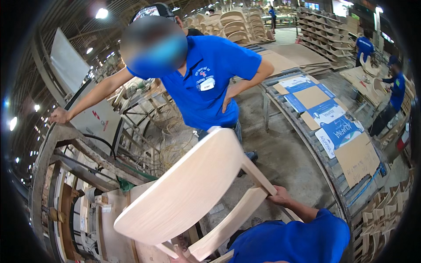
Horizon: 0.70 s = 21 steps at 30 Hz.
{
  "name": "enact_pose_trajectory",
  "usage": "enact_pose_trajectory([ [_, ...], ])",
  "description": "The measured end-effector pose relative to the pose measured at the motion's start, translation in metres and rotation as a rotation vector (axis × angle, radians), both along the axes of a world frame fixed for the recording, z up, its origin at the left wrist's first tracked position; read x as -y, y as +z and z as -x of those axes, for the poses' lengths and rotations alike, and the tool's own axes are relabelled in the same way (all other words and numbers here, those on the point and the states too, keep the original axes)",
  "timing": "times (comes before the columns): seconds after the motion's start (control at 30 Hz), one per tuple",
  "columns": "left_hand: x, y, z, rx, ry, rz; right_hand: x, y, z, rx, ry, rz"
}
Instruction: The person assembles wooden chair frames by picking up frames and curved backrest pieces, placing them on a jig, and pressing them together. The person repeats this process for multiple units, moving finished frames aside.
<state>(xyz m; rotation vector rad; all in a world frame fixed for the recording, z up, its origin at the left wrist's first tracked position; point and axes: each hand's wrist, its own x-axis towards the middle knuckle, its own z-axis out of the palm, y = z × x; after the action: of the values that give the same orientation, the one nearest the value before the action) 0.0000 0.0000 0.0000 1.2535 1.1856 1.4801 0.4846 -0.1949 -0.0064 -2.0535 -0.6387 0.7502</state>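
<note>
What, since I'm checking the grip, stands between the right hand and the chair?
Nothing visible: the right hand holds the chair directly, by the post on the picture's right.

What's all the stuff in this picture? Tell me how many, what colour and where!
chair frame: one, pale wood, lower middle
person facing us: one, blue shirt, upper middle
people farther off: at least three, blue tops, upper middle and right
worn frame: one, grey-brown, left
cabinet: one, grey, left
roller table: one, grey, right
flattened cardboard: several, brown, blue and white, on the roller table
stacked wooden parts: too many to count, tan, top and lower right
lamps: several, white, mostly upper left
right hand: one, bare, gripping the chair frame
left hand: one, bare, partly hidden, bottom edge
</note>
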Motion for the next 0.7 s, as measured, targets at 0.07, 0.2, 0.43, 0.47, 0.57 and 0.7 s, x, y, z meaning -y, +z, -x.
enact_pose_trajectory([
  [0.07, -0.023, 0.053, -0.044, -0.099, 0.028, 0.081, 0.01, -0.025, 0.013, -0.084, -0.16, -0.076],
  [0.2, -0.02, 0.056, -0.068, -0.144, -0.169, 0.056, 0.077, -0.029, 0.029, -0.144, -0.345, -0.174],
  [0.43, -0.033, 0.121, -0.158, -0.218, -0.46, -0.029, 0.142, -0.014, 0.074, -0.255, -0.642, -0.361],
  [0.47, -0.038, 0.121, -0.167, -0.21, -0.513, -0.041, 0.145, -0.012, 0.077, -0.259, -0.692, -0.375],
  [0.57, -0.045, 0.12, -0.195, -0.243, -0.629, -0.03, 0.163, -0.02, 0.097, -0.265, -0.823, -0.423],
  [0.7, -0.058, 0.125, -0.243, -0.366, -0.77, -0.092, 0.174, -0.04, 0.108, -0.307, -0.95, -0.542],
])
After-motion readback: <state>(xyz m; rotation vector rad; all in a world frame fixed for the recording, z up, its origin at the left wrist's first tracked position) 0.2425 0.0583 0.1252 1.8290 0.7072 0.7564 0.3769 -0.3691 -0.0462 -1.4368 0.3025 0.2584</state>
